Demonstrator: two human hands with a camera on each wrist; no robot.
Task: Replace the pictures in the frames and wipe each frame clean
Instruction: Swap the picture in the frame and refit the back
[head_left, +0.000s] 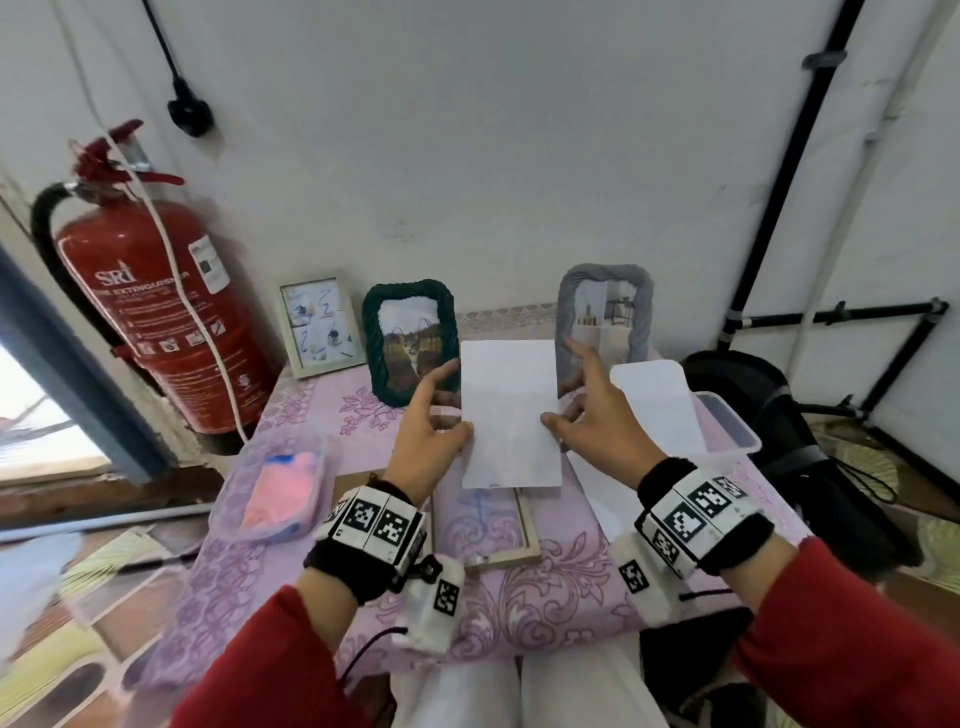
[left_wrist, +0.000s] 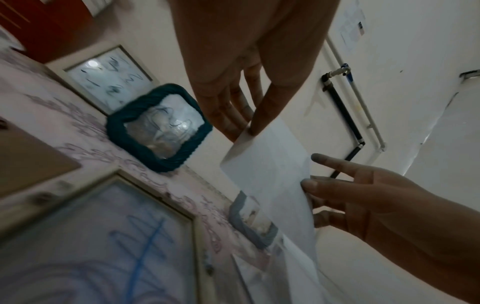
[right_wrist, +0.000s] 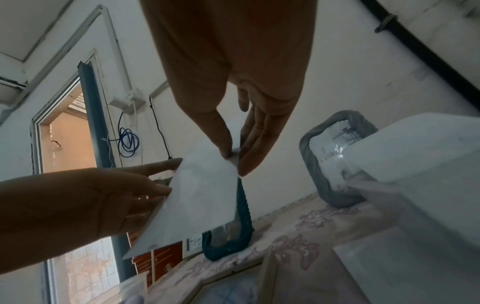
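Pink floral cloth covers the bench (head_left: 322, 410). Only the head view shows the red extinguisher (head_left: 156, 312), lettered "SRI", left of the green frame (head_left: 410, 340). Right of that frame, a white sheet (head_left: 509, 415) hangs above the bench: left hand (head_left: 426, 441) and right hand (head_left: 592, 415) each pinch an edge, forefingers extended.
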